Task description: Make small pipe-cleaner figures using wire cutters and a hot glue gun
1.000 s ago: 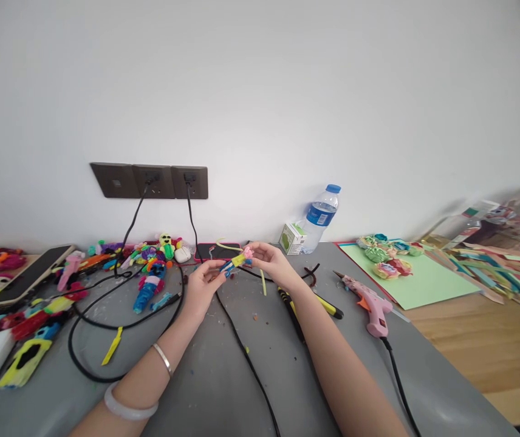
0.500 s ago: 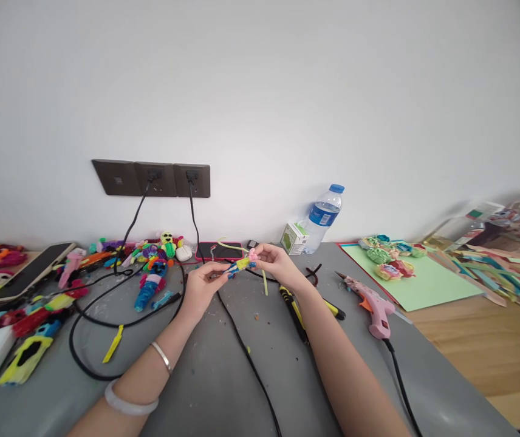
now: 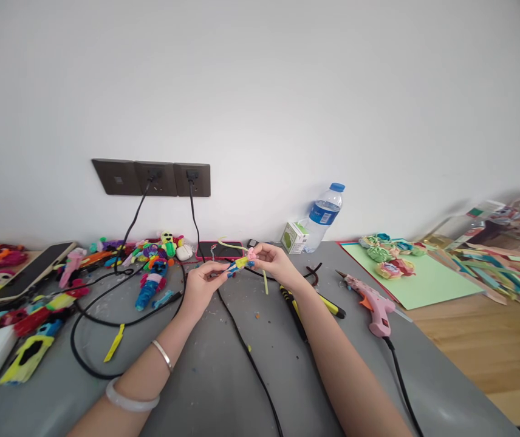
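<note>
Between my hands, above the grey tabletop (image 3: 223, 376), is a small pipe-cleaner figure (image 3: 240, 263) in yellow, blue and pink. My left hand (image 3: 204, 283) pinches its blue end with thumb and fingertips. At the pink end, my right hand (image 3: 273, 263) closes on the figure. A pale yellow-green pipe cleaner (image 3: 266, 282) shows beyond the right fingers, one length curving back and one hanging down; where it joins the figure is hidden. Pliers with yellow-and-black handles (image 3: 293, 311) lie partly under my right forearm.
To the right lie a pink glue gun (image 3: 378, 309) and green paper (image 3: 437, 285) bearing crumpled paper flowers. A water bottle (image 3: 325, 215) and small box (image 3: 294, 237) stand by the wall. Fuzzy figures (image 3: 150, 288), black cables (image 3: 74, 337) and a phone (image 3: 36, 270) crowd the left.
Both hands keep their grip on the figure and stay almost still. The view has shifted only very slightly.
</note>
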{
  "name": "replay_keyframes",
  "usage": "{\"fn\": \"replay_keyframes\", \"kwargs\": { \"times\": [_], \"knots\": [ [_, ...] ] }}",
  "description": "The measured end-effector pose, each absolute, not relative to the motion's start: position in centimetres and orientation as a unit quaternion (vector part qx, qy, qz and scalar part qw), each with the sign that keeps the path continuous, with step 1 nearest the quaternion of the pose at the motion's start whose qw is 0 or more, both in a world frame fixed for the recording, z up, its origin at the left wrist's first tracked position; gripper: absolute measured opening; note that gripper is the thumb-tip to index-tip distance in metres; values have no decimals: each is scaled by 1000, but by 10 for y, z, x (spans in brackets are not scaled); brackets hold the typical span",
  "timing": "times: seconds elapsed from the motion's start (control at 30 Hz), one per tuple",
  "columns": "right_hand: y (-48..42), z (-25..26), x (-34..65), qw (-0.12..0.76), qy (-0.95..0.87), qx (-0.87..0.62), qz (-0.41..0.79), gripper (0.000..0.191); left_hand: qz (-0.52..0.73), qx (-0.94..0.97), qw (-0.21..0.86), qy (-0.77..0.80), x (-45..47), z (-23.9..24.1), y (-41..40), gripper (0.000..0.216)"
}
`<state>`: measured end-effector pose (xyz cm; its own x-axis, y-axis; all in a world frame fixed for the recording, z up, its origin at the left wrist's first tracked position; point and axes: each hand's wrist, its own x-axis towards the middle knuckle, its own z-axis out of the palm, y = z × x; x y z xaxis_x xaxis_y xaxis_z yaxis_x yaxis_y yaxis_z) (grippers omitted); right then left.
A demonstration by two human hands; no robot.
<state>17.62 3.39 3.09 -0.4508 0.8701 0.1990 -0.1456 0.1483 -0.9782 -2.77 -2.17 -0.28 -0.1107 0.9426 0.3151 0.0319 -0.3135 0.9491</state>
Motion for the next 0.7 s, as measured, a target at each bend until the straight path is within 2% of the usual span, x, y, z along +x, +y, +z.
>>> {"fn": "replay_keyframes", "kwargs": {
  "times": [0.7],
  "knots": [
    [36, 27, 178, 422, -619, -306, 587, 33, 585, 511, 425, 465, -27, -2, -21, 22]
  ]
}}
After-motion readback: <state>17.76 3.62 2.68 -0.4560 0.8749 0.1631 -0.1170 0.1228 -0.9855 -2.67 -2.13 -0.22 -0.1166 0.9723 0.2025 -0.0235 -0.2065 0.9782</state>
